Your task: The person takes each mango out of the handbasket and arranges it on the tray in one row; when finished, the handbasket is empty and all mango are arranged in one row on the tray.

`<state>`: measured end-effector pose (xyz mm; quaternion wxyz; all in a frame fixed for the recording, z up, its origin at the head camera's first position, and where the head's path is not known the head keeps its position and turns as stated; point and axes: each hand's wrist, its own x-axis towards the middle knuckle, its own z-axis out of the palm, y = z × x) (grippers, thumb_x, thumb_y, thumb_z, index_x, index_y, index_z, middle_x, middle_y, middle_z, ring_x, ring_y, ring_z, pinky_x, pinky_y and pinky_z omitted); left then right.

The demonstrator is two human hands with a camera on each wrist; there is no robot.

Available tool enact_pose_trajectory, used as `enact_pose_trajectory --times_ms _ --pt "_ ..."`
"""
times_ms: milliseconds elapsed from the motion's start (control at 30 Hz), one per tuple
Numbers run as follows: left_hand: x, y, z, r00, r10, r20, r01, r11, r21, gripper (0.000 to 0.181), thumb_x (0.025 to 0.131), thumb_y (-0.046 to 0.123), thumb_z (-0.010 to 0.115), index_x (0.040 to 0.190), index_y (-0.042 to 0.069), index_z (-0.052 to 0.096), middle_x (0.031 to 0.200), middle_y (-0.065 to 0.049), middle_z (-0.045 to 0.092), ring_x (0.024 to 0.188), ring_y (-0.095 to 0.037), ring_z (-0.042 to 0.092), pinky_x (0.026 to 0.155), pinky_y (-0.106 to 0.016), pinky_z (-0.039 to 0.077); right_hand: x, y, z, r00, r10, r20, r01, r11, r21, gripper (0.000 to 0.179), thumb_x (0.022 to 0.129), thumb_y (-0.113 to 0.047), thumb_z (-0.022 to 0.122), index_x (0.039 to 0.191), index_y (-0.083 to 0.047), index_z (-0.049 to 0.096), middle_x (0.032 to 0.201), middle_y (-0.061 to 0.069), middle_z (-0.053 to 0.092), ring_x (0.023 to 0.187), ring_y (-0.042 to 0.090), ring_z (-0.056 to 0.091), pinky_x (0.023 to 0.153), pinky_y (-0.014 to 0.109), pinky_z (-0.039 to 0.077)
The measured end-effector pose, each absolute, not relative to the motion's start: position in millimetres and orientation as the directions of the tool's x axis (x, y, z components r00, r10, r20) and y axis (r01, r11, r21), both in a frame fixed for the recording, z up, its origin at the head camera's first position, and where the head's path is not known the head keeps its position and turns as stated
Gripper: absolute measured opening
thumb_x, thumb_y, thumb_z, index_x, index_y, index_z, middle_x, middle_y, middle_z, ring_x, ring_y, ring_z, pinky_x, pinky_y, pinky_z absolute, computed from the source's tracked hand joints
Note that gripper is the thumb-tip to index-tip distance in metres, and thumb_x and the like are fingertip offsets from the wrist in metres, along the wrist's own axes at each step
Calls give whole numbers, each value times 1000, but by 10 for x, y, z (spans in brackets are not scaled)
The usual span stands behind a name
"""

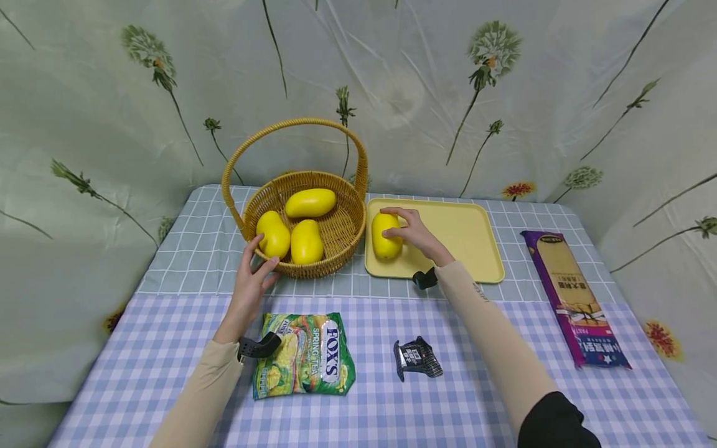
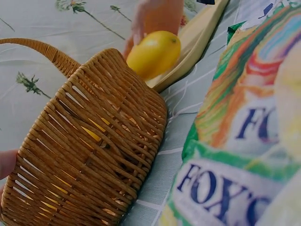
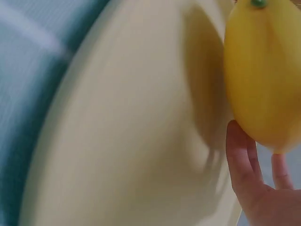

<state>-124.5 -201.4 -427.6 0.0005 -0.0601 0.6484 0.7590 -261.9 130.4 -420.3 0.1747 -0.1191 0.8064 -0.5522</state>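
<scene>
A yellow mango [image 1: 386, 237] is held by my right hand [image 1: 417, 235] over the left end of the pale yellow tray [image 1: 459, 242]. In the right wrist view, thumb and fingers grasp one end of the mango [image 3: 265, 70], and its shadow falls on the tray. My left hand [image 1: 250, 283] grips the near left rim of a woven basket [image 1: 342, 233] with a tall handle; the left wrist view shows only a bit of that hand at the wicker side [image 2: 89, 150]. Three more mangoes [image 1: 307, 241] lie in the basket.
A green FOX'S candy bag [image 1: 308, 354] lies in front of the basket, under the left wrist. Right of it is a small black wrapped packet [image 1: 417, 358]. A long purple noodle packet [image 1: 577, 298] lies at the right. Behind the table hangs a dandelion-print curtain [image 1: 403, 93].
</scene>
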Motion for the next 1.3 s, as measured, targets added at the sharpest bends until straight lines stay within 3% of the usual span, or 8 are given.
enact_pose_trajectory --times_ms 133,367,600,800,1000,1300 --pt "-1197 -1978 -4165 -993 -72 -90 -78 -152 985 63 101 7 47 154 15 14 158 -6 -2 139 -36 22 109 -53 31 -2647 1287 -4241 -914 -381 -140 -21 389 -921 56 91 -17 66 142 -11 47 145 18 14 126 37 27 104 51 36" --pt "-1209 -1976 -4174 -993 -71 -99 -89 -137 987 63 101 9 48 154 16 14 158 -4 -1 140 -34 22 109 -53 31 -2683 1273 -4218 -908 -384 -169 -26 454 -891 57 94 -22 62 146 -14 42 144 21 16 125 37 32 103 48 37" --pt "-1288 -2036 -4369 -994 -76 -79 -70 -124 990 63 101 12 49 154 19 15 158 -1 0 140 -31 22 108 -51 33 -2706 1322 -4160 -873 -465 -146 -66 409 -910 56 97 -14 55 148 -4 34 153 15 25 137 35 28 103 53 39" --pt "-1280 -2036 -4395 -995 -77 -57 -49 -104 993 63 101 16 50 154 21 15 158 0 2 140 -30 23 107 -50 35 -2694 1374 -4124 -890 -431 -150 -26 377 -926 54 97 -15 57 147 -7 38 153 15 25 131 41 36 100 54 41" --pt "-1270 -2038 -4370 -994 -80 -72 -64 -103 993 63 101 15 50 154 20 15 158 0 1 140 -30 22 107 -51 35 -2670 1325 -4043 -923 -384 -1 -110 264 -958 47 96 -7 58 141 0 45 143 21 38 120 41 45 100 52 41" --pt "-1274 -2046 -4358 -995 -70 -74 -65 -119 991 62 102 11 48 154 17 14 158 -3 0 140 -32 21 108 -51 34 -2531 897 -3786 -854 -498 150 -231 104 -967 44 98 -5 54 140 2 43 137 26 42 106 37 53 92 56 46"
